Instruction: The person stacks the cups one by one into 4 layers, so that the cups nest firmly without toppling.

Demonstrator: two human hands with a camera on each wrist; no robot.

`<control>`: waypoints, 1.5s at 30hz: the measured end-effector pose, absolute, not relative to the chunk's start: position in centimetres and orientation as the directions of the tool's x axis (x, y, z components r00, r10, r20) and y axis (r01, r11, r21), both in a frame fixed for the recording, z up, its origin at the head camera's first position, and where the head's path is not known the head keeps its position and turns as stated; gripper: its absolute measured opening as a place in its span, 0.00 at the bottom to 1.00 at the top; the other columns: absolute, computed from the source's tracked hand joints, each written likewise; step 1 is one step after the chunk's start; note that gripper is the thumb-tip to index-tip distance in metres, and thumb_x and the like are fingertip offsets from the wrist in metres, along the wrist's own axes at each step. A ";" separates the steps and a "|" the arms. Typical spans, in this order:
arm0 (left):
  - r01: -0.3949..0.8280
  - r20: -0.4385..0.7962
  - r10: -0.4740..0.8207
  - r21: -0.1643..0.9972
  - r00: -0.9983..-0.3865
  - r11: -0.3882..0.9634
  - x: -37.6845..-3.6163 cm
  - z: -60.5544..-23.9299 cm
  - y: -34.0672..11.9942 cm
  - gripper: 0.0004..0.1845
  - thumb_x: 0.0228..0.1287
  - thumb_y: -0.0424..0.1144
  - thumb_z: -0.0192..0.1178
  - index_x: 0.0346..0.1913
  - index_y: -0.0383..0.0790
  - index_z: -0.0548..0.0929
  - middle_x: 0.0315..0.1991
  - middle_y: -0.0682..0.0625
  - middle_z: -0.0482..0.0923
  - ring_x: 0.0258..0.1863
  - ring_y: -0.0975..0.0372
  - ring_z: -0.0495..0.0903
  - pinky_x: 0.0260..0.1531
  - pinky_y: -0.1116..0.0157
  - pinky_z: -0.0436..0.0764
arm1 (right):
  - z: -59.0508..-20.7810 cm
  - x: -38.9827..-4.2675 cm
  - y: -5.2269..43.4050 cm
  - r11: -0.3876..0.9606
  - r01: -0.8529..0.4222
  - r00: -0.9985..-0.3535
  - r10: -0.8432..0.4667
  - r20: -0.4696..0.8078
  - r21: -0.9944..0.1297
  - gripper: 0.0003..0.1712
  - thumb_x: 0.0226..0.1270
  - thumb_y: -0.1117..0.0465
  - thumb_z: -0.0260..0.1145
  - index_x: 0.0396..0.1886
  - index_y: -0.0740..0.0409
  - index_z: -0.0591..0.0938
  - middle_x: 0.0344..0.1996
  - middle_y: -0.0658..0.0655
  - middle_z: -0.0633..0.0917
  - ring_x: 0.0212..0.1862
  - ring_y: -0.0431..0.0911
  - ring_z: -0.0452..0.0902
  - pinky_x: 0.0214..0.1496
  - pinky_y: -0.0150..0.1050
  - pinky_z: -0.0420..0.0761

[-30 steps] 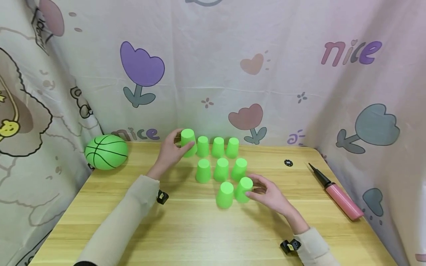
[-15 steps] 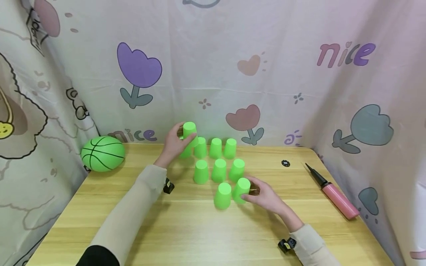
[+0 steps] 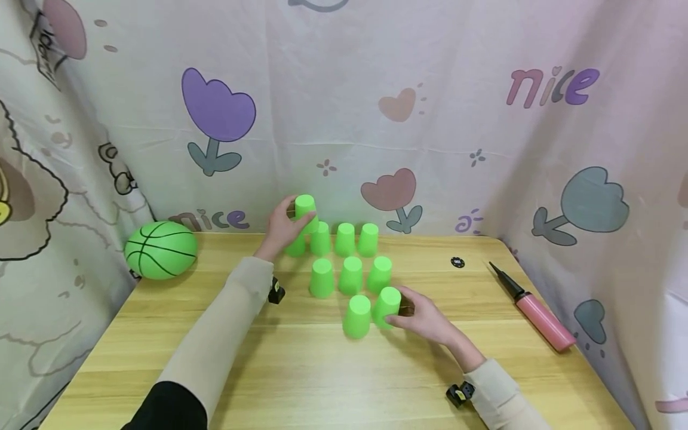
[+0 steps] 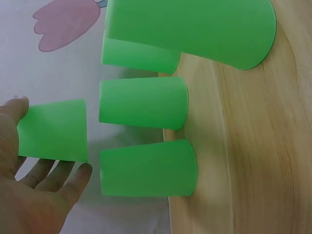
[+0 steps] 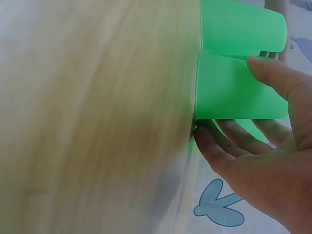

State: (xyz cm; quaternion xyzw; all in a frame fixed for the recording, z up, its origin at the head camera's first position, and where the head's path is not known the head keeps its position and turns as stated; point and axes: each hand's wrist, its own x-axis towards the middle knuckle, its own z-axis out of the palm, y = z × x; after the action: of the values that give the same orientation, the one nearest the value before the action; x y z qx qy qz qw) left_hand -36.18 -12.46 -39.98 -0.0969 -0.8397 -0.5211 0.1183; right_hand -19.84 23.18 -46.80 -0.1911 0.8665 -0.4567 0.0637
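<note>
since one second ago, the left hand [image 3: 279, 227] has lifted its green cup [image 3: 305, 210] off the table [image 3: 301, 370]; a second cup [image 3: 296, 245] now shows beneath it at the row's left end. fingers and thumb grip the raised cup, held inverted above the back row at 12 o'clock of the cluster. the right hand [image 3: 421, 315] has stayed at 5 o'clock of the cluster, fingers and thumb curled round the front right cup [image 3: 387, 306], which stands on the table just beside the front left cup [image 3: 357, 315]. a green ball [image 3: 159, 249] lies at 9 o'clock, a pink pump [image 3: 534, 310] at 3 o'clock. the curtain [image 3: 484, 119] reads "nice" twice.
</note>
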 end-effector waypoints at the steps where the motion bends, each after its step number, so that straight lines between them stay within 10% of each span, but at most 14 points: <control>1: 0.280 0.294 0.038 0.855 -0.955 0.437 -36.2 -40.0 -12.5 0.36 0.71 0.49 0.70 0.75 0.41 0.71 0.67 0.37 0.78 0.66 0.44 0.77 0.69 0.46 0.79 | -46.8 -19.9 23.1 0.509 -0.273 -0.919 -0.390 0.064 -0.816 0.40 0.65 0.55 0.78 0.74 0.58 0.74 0.60 0.60 0.85 0.61 0.57 0.82 0.67 0.56 0.84; 45: 0.181 0.196 0.030 0.825 -0.980 0.535 -36.9 -39.9 -13.4 0.46 0.70 0.59 0.67 0.82 0.44 0.61 0.74 0.34 0.72 0.73 0.41 0.72 0.74 0.40 0.72 | -46.8 -19.8 23.2 0.504 -0.261 -0.920 -0.387 0.055 -0.823 0.39 0.65 0.57 0.78 0.73 0.59 0.75 0.59 0.61 0.86 0.61 0.58 0.83 0.67 0.56 0.84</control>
State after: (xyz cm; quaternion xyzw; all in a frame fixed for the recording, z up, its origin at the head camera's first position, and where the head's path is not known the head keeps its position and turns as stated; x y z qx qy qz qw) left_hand -36.90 -13.43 -39.88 -0.0605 -0.8725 -0.4784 0.0789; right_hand -19.84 23.18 -46.75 -0.1875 0.8644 -0.4615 0.0682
